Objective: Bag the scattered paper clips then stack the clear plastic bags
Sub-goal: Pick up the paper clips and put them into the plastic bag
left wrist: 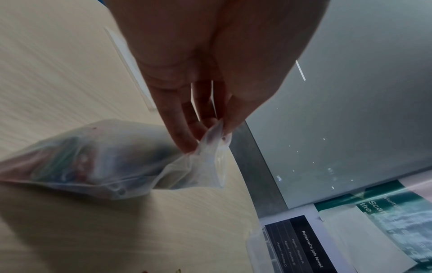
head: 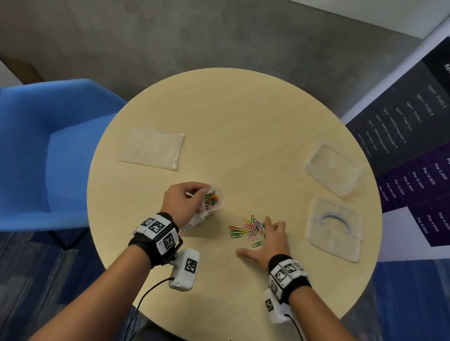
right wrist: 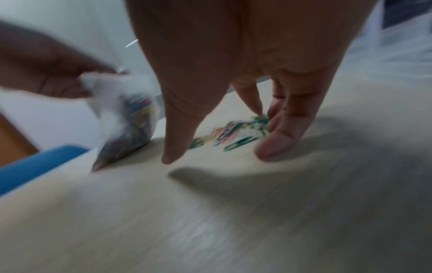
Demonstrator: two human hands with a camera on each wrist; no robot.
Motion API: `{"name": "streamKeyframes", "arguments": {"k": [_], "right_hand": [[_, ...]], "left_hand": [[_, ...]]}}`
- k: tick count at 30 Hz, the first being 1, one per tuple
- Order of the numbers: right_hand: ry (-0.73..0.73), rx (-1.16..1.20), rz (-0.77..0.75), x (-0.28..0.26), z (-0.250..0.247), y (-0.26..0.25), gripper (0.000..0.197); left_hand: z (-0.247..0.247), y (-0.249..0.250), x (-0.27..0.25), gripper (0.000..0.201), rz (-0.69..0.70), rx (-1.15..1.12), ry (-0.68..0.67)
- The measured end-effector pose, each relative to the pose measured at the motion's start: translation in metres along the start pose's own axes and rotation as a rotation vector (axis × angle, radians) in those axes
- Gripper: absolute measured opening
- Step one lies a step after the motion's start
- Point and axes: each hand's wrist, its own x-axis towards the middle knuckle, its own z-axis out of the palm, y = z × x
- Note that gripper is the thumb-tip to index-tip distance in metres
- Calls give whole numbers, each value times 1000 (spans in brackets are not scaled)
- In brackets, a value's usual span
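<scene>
My left hand (head: 200,194) pinches the mouth of a clear plastic bag (head: 208,205) partly filled with coloured paper clips; the bag's bottom rests on the round table (head: 251,123). The left wrist view shows the fingers (left wrist: 187,133) gripping the bag's rim (left wrist: 212,147). A loose pile of coloured paper clips (head: 246,230) lies just right of the bag. My right hand (head: 266,236) is spread over that pile, fingertips (right wrist: 272,146) touching the clips (right wrist: 236,136), thumb held apart. Flat empty clear bags (head: 153,148) lie at the table's left.
A clear plastic box (head: 333,168) and its lid (head: 336,229) sit at the table's right edge. A blue armchair (head: 24,153) stands to the left. A dark printed poster (head: 431,143) hangs on the right.
</scene>
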Motion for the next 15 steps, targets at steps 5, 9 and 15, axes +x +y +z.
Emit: {"name": "streamKeyframes", "arguments": {"k": [5, 9, 15], "right_hand": [[136, -27, -87, 7, 19, -23, 105], [157, 5, -206, 10, 24, -33, 59], [189, -8, -279, 18, 11, -39, 23]], "left_hand": [[2, 1, -1, 11, -9, 12, 0], [1, 3, -4, 12, -18, 1, 5], [4, 4, -9, 13, -30, 6, -5]]}}
